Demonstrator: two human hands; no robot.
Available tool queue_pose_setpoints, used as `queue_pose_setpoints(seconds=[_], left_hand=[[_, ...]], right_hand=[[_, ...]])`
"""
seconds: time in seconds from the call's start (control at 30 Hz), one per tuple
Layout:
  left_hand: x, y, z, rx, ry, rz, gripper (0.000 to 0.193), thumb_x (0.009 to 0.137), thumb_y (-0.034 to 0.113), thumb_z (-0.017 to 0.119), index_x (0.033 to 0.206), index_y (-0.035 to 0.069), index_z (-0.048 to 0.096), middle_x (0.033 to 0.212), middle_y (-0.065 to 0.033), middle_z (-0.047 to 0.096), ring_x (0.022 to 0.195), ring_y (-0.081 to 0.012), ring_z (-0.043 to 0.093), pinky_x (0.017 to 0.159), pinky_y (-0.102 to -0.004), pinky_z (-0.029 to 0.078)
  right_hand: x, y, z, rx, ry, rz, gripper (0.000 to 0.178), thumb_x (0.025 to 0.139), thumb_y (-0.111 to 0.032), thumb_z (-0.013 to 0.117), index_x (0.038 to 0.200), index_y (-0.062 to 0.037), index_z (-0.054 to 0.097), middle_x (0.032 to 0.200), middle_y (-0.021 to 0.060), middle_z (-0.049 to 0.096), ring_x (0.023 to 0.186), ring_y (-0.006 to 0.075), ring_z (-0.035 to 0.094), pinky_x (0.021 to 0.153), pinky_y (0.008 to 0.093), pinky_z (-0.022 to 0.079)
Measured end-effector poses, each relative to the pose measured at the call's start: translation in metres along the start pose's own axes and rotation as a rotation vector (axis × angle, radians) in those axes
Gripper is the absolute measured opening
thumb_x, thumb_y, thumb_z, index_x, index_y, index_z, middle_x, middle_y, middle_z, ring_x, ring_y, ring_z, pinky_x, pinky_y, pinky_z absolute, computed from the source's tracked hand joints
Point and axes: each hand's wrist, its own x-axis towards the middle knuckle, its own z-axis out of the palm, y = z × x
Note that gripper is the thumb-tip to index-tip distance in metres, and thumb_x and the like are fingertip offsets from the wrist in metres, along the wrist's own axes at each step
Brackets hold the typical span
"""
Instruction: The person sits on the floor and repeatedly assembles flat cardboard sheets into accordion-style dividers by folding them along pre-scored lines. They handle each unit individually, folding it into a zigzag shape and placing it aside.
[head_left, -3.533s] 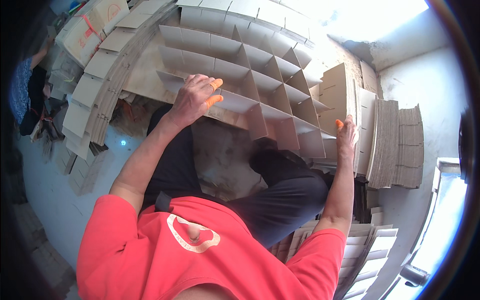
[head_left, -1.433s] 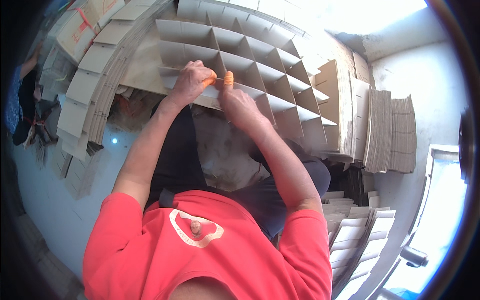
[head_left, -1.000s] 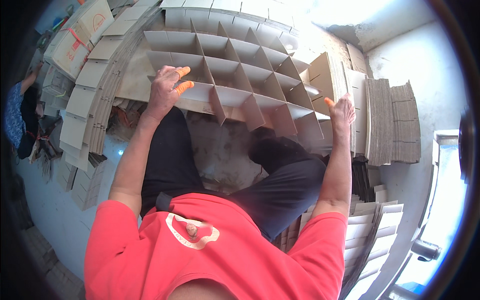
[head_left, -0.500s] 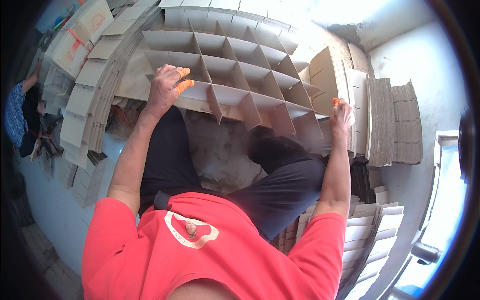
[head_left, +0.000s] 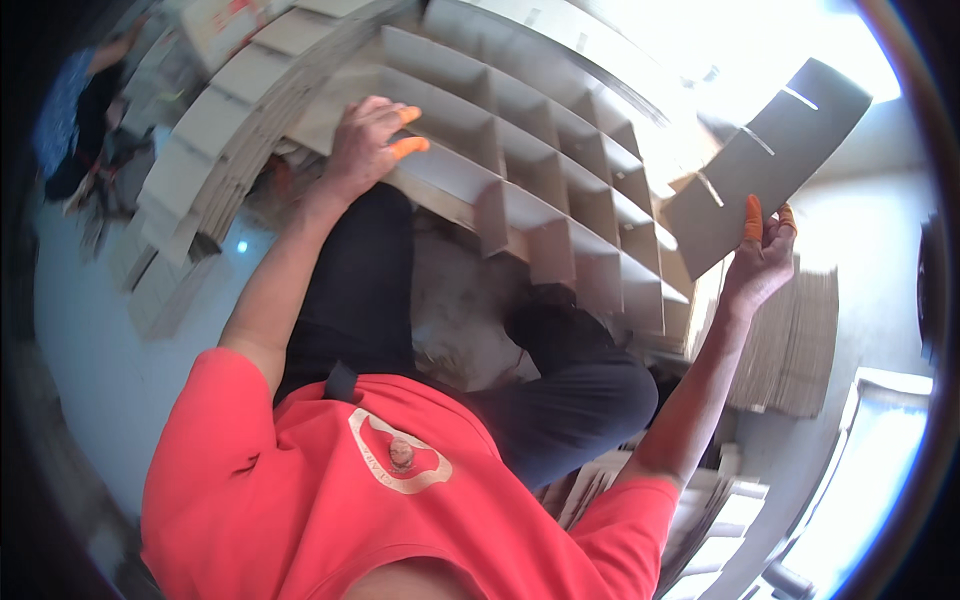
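Nearest me: the red shirt (head_left: 330, 490) fills the bottom of the frame, dark trousers (head_left: 345, 300) above it.
Right grip: I have the right hand (head_left: 758, 270), right of centre, pinching the cardboard strip (head_left: 775, 170) by its lower-right edge, orange finger covers (head_left: 753, 215) on the pinching digits.
Left grip: my left hand (head_left: 362, 152), upper left of centre, has thumb and forefinger spread at the near left corner of the cardboard grid (head_left: 530, 160); whether either touches a panel, I cannot tell.
Strip's long axis: from right of centre up toward the upper right corner, slots cut in from its upper-left edge, the side facing the grid.
Strip to grid: the relation I judge most by. The strip lies off the grid's right end, its lower tip beside or overlapping that end in my view; contact I cannot tell. The grid's long panels slope down rightward, so the strip slants across them.
Nearer hand: the right; the left sits at the grid's opposite end.
Stacks beyond: flat cardboard at right (head_left: 795, 345), slotted pieces at upper left (head_left: 225, 105).
Farthest: a co-worker's blue patterned clothing (head_left: 62, 115), blurred, upper left.
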Motion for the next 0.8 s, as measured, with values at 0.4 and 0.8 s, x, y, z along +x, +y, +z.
queue_pose_setpoints(seconds=[0.4, 0.8], left_hand=[[-0.011, -0.023, 0.013, -0.241, -0.141, -0.118, 0.017, 0.076, 0.011, 0.072, 0.091, 0.006, 0.067, 0.081, -0.0038, 0.066, 0.083, -0.0242, 0.059, 0.068, -0.0362, 0.051], [-0.01, -0.028, 0.022, -0.231, -0.129, -0.101, 0.015, 0.071, 0.0, 0.064, 0.083, 0.008, 0.068, 0.076, -0.0054, 0.065, 0.081, -0.0251, 0.059, 0.067, -0.0367, 0.051]], right_hand=[[-0.043, -0.15, 0.138, 0.256, -0.602, -0.006, 0.041, 0.081, -0.004, 0.066, 0.121, 0.0044, 0.06, 0.078, 0.0099, 0.067, 0.058, 0.0081, 0.05, 0.056, 0.0272, 0.045], [-0.058, -0.17, 0.19, 0.208, -0.713, -0.047, 0.043, 0.083, -0.003, 0.064, 0.125, 0.0025, 0.058, 0.06, 0.0094, 0.052, 0.053, 0.0124, 0.047, 0.057, 0.0278, 0.045]])
